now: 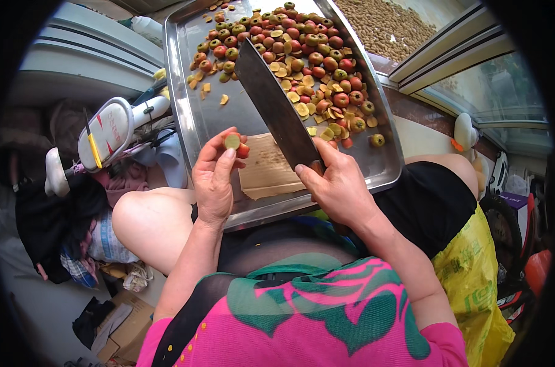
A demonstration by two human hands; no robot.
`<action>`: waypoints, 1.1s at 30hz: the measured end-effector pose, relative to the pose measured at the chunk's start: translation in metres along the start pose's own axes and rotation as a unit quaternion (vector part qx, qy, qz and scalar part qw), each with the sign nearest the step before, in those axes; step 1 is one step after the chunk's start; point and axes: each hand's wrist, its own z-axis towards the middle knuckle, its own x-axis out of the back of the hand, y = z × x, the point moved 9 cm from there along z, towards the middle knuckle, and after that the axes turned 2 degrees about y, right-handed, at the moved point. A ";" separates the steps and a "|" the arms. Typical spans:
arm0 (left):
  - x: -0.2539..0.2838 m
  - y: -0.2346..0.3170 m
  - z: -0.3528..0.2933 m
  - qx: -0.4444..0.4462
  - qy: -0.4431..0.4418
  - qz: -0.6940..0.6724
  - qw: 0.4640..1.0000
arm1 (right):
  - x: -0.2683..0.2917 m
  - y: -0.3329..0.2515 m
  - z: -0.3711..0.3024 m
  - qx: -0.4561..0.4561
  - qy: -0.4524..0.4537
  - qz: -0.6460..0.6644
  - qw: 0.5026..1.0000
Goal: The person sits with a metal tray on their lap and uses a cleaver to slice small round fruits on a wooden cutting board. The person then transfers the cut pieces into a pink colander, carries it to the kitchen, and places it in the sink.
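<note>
Left hand (215, 177) pinches a halved small fruit (233, 142) at fingertips, raised; right hand (337, 183) beside it grips an upward-angled cleaver (274, 104).

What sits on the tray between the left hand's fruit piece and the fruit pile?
Head view: the cleaver blade in the right hand, above bare tray.

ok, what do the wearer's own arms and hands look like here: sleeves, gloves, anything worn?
Both forearms are bare from the lower edge up to the hands. The left hand and right hand wear no gloves, and no rings or watch show. The only clothing near them is a bright pink top with green swirl shapes, short-sleeved, ending at the upper arms. No markings visible on either arm.
</note>
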 end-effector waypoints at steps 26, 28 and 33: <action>-0.014 -0.030 -0.016 0.118 0.021 -0.155 0.981 | -0.005 -0.073 -0.048 0.445 0.116 -0.253 0.851; -0.015 -0.030 -0.017 0.121 -0.007 -0.173 0.977 | -0.004 -0.075 -0.050 0.447 0.117 -0.250 0.851; -0.021 -0.025 -0.020 0.133 -0.073 -0.193 0.970 | -0.004 -0.078 -0.053 0.459 0.128 -0.257 0.841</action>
